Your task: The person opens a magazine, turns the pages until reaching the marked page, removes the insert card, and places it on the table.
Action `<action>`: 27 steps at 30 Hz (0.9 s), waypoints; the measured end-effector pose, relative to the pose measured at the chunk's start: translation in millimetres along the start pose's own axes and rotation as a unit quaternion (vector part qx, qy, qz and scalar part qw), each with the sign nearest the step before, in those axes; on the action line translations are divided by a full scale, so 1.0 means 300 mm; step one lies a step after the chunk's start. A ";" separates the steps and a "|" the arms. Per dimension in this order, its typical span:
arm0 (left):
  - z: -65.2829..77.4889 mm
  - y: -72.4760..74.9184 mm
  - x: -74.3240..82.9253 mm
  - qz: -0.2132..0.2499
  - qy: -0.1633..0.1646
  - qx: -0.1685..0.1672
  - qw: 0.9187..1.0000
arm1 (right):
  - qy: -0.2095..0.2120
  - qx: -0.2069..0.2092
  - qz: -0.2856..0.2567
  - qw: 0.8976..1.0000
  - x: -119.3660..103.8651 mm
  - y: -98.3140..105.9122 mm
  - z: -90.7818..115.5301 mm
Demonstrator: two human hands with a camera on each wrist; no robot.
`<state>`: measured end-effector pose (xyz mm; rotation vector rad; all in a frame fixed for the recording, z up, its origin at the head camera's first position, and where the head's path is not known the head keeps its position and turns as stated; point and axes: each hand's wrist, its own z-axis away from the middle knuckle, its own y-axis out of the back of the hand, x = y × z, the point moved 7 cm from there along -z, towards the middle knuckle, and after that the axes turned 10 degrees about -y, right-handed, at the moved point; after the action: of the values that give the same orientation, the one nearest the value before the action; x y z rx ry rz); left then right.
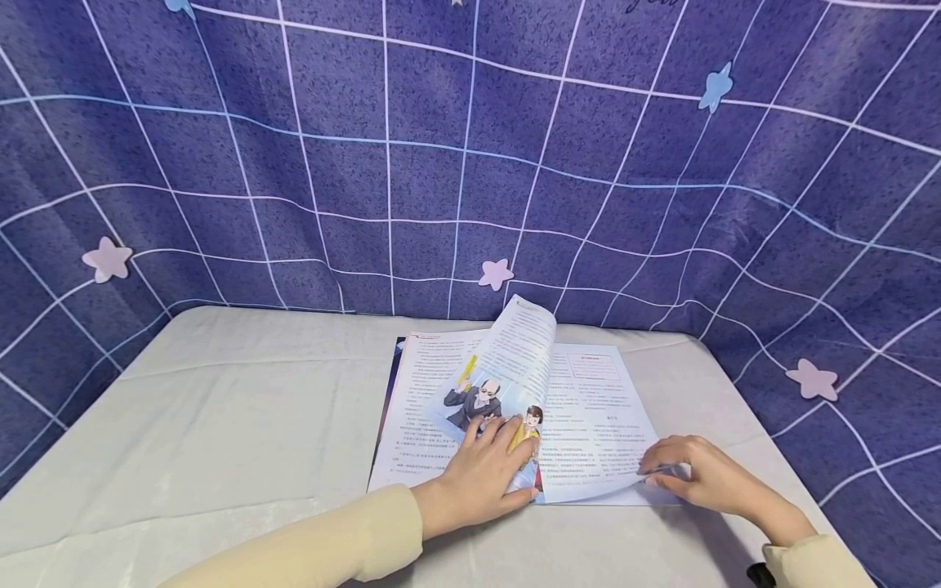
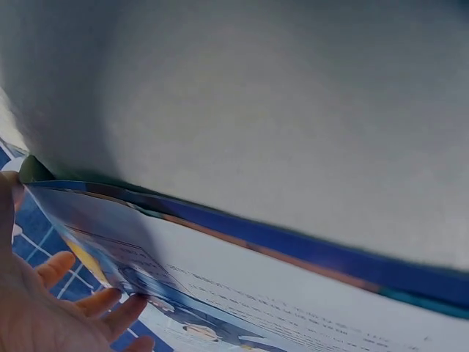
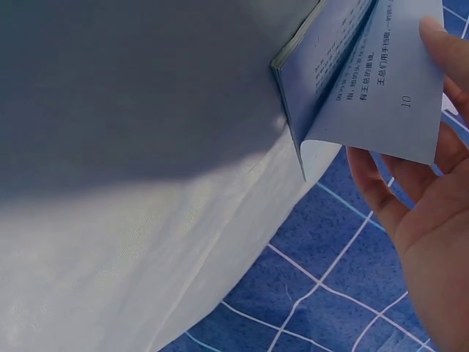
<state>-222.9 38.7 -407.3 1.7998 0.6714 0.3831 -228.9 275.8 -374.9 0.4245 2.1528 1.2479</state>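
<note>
An open magazine with printed text lies on the table. Across its middle, a turned page curls up at the top and carries a cartoon of a bald figure in a dark suit. My left hand rests on that cartoon, fingers spread, thumb near the bottom of the spine. At the lower right corner, my right hand pinches a page between thumb and fingers, lifting its edge. The right wrist view shows this page numbered 10, bent up from the sheets below, with the thumb on its printed side.
A pale cloth covers the table under the magazine. Behind it and along the right side hangs a blue-purple curtain with a white grid and star shapes. A dark cover edge shows along the magazine's left side.
</note>
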 end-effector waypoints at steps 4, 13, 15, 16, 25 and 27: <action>0.002 -0.001 -0.002 0.012 0.002 -0.007 1.000 | 0.007 0.004 0.002 1.000 -0.003 0.003 0.002; 0.004 -0.008 -0.009 0.008 0.006 -0.018 1.000 | -0.002 0.017 0.010 1.000 0.000 0.006 0.001; 0.003 -0.008 -0.009 0.005 0.007 -0.018 1.000 | -0.003 0.019 0.008 1.000 0.002 0.005 0.000; 0.003 -0.008 -0.010 0.003 0.008 -0.017 1.000 | -0.003 0.019 0.008 1.000 0.001 0.005 -0.001; 0.002 -0.013 -0.010 0.003 0.003 -0.015 1.000 | -0.015 0.020 -0.002 1.000 -0.003 0.006 -0.009; 0.001 -0.014 -0.011 0.003 0.003 -0.016 1.000 | -0.019 0.023 -0.006 1.000 0.000 0.007 -0.010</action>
<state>-226.4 37.4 -411.1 1.7707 0.6605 0.4019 -230.8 274.7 -372.0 0.4503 2.1527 1.1766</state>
